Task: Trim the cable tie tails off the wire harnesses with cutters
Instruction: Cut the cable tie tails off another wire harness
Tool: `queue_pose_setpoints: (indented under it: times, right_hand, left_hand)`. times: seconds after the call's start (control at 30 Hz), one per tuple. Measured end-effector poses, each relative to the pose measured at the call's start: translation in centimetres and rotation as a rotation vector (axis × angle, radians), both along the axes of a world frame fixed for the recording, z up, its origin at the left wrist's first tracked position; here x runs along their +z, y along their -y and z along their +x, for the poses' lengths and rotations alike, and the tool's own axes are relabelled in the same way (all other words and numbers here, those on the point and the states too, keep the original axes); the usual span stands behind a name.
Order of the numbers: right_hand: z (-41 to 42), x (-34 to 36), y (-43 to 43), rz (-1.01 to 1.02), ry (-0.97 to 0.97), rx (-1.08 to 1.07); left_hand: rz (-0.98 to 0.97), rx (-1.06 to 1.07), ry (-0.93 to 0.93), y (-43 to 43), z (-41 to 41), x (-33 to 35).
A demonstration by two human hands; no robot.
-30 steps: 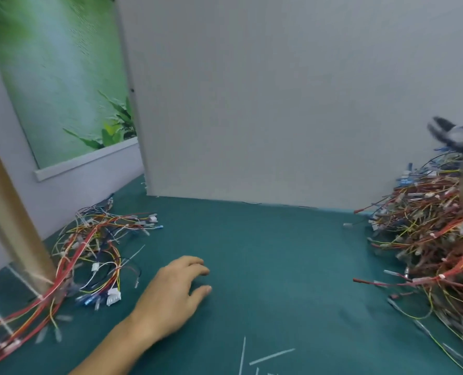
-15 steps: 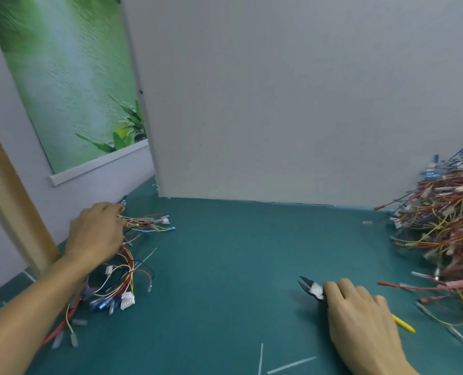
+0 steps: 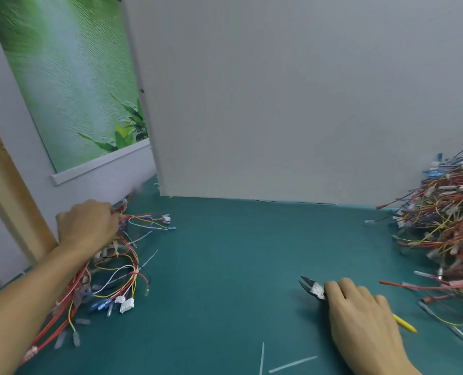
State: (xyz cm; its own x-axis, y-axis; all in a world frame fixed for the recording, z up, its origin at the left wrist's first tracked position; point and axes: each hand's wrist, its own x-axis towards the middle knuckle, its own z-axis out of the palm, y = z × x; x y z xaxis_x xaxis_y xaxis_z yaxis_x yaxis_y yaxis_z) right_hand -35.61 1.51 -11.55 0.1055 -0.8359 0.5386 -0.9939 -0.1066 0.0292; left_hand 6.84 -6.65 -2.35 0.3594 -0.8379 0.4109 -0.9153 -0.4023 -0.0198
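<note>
Gripping wire harness [image 3: 122, 269], left hand [image 3: 87, 226] fingers curled | right hand [image 3: 360, 323] clasps cutters [image 3: 315, 289], nose far-left, handle near-right

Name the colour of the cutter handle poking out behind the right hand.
Yellow; the cutter handle shows best in the head view.

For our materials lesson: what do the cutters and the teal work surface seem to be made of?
Cutters: dark, dull metal head, likely steel; yellow handle end looks plastic- or rubber-sleeved. Work surface: matte teal, no glare, probably a rubber or vinyl mat.
</note>
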Motion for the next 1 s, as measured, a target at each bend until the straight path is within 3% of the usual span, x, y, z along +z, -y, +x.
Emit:
queue_pose_setpoints:
  times: [0.13, 0.2, 0.33, 0.4, 0.47, 0.57, 0.63, 0.7, 0.77, 0.87, 0.93, 1.0]
  right_hand:
    - [0.0, 0.1, 0.0, 0.009, -0.008, 0.000]
    - [0.1, 0.1, 0.0, 0.005, -0.008, -0.001]
    - [0.1, 0.0, 0.0, 0.014, 0.005, -0.005]
    - [0.0, 0.1, 0.0, 0.012, 0.009, -0.002]
    - [0.1, 0.1, 0.0, 0.031, 0.008, -0.001]
    - [-0.1, 0.2, -0.1, 0.068, 0.029, 0.003]
    - [-0.2, 0.0, -0.2, 0.083, 0.020, -0.008]
    - [0.0, 0.5, -0.6, 0.163, 0.023, -0.002]
    - [-0.1, 1.2, -0.8, 0.275, 0.032, -0.009]
    - [-0.6, 2.8, -0.4, 0.386, 0.387, -0.065]
    - [-0.8, 4.1, -0.4, 0.333, 0.626, -0.048]
    - [-0.4, 5.2, -0.1, 0.337, 0.690, -0.009]
  left_hand:
    - [-0.352, -0.088, -0.110, -1.0, -1.0, 3.6]
    - [-0.440, -0.091, -0.337, -1.3, -1.3, 5.3]
    - [-0.139, -0.165, -1.211, -1.6, -2.9, 6.3]
    - [-0.106, -0.228, -1.334, -1.8, -3.7, 6.2]
    - [-0.201, -0.325, -1.259, -2.1, -4.6, 6.8]
    - [-0.474, -0.422, -0.584, -3.1, -5.9, 9.0]
    - [-0.701, -0.551, -0.327, -4.6, -8.0, 9.8]
    - [-0.707, -0.678, -0.333, -5.5, -10.9, 8.8]
    - [-0.487, -0.743, -0.404, -5.4, -14.3, 5.5]
    - [-0.199, -0.853, -0.474, -5.7, -18.9, -0.3]
    - [-0.081, -0.882, -0.508, -5.9, -20.9, -3.3]
    - [0.007, -0.859, -0.461, -6.1, -22.5, -5.1]
